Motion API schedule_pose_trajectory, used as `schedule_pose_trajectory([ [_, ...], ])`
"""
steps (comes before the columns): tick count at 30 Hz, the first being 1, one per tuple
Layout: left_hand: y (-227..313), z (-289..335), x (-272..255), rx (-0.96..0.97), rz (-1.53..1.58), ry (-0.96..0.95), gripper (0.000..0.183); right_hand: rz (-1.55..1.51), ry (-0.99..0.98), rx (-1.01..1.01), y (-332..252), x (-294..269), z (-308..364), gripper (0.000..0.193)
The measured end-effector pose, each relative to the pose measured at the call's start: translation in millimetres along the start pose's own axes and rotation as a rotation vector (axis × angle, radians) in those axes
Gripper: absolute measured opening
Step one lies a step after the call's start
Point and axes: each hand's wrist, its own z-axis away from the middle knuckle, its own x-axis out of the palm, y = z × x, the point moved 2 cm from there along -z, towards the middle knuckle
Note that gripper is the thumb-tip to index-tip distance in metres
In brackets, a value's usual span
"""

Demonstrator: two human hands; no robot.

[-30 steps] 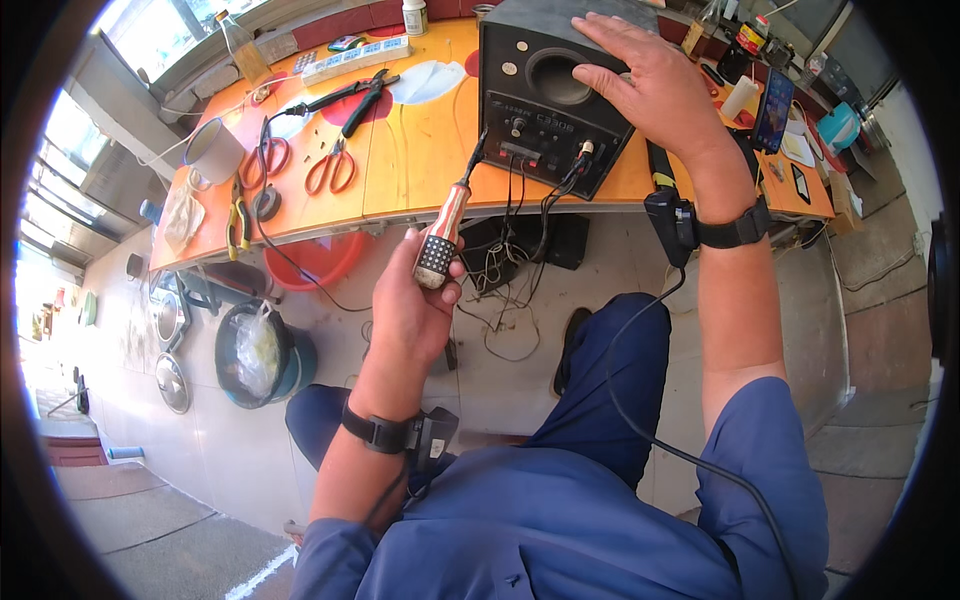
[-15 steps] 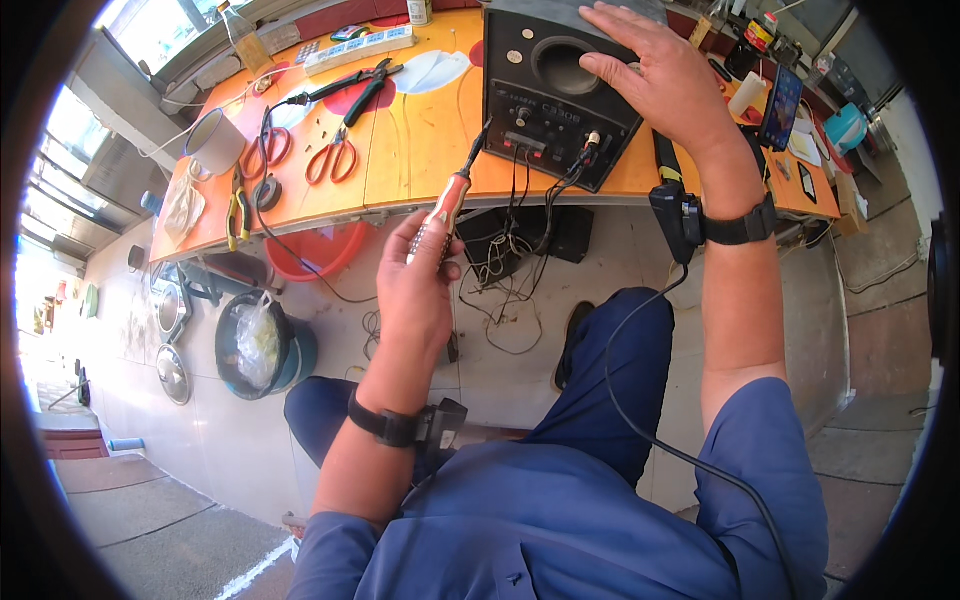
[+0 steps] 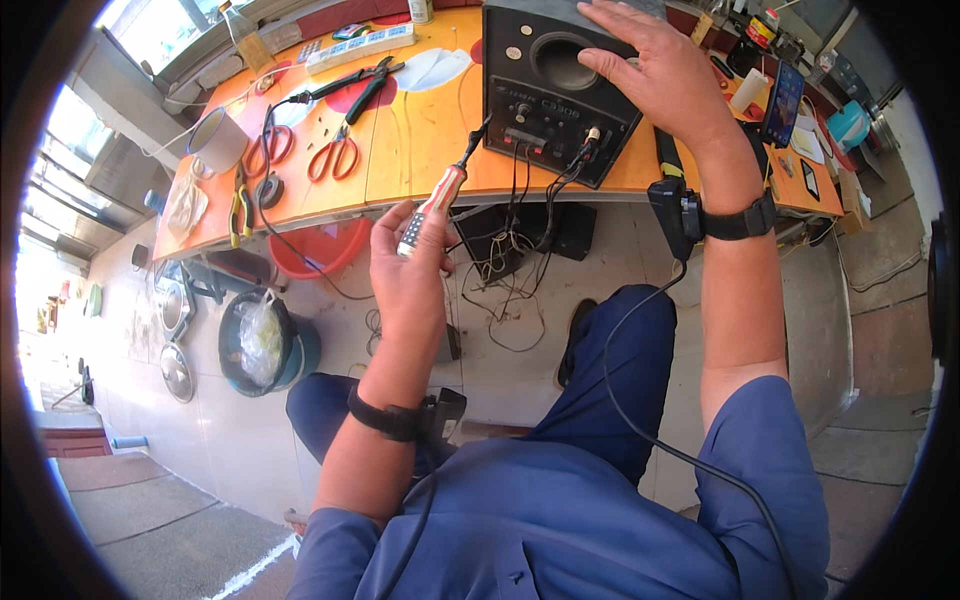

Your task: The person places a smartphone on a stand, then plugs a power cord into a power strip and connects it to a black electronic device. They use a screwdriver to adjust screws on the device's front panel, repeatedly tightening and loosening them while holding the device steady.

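A black speaker box [image 3: 536, 98] stands at the table's front edge, its back panel with a round port, knobs and plugged cables toward me. My left hand [image 3: 411, 268] is closed round the lower end of a screwdriver [image 3: 443, 198] with a red and white handle, dotted at its base. The screwdriver's dark shaft points up and right, its tip by the speaker's left edge; whether it touches cannot be made out. My right hand [image 3: 678, 85] lies with outstretched fingers against the speaker's upper right side, holding nothing.
On the orange table [image 3: 420, 145] lie black-handled pliers [image 3: 368, 92], red-handled scissors [image 3: 333, 158], yellow-handled pliers [image 3: 240, 208] and a power strip [image 3: 360, 48]. A phone [image 3: 783, 108] stands at right. Cables hang below the speaker. Underneath are a red basin [image 3: 318, 250] and a bucket [image 3: 296, 352].
The screwdriver's handle has turned in my left fingers and shifted slightly down and left. The fingers have changed their grip a little. My right hand stays on the speaker.
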Motion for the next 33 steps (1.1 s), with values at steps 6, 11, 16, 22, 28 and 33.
schedule_pose_trajectory([
  [6,6.6,2.1,-3.1,-0.358,0.300,-0.146,0.026,-0.002,0.003,0.006,0.7,0.1,0.9,0.047],
  [11,4.3,3.9,-3.3,0.574,-0.583,-0.049,0.034,0.000,0.010,0.004,0.9,0.9,0.7,0.047],
  [16,4.0,6.4,-2.8,0.361,-0.391,-0.015,0.042,-0.003,0.021,-0.012,1.6,1.3,1.0,0.047],
  [22,9.1,0.8,-3.2,-0.278,0.212,-0.148,0.043,-0.005,0.043,-0.022,2.3,2.1,1.5,0.046],
  [28,-2.7,3.6,-6.1,0.348,-0.436,-0.089,0.035,-0.039,0.046,-0.009,1.9,1.4,0.4,0.046],
  [33,-3.9,8.0,-4.6,0.426,-0.314,-0.067,0.041,-0.048,0.036,0.011,1.3,0.9,0.6,0.047],
])
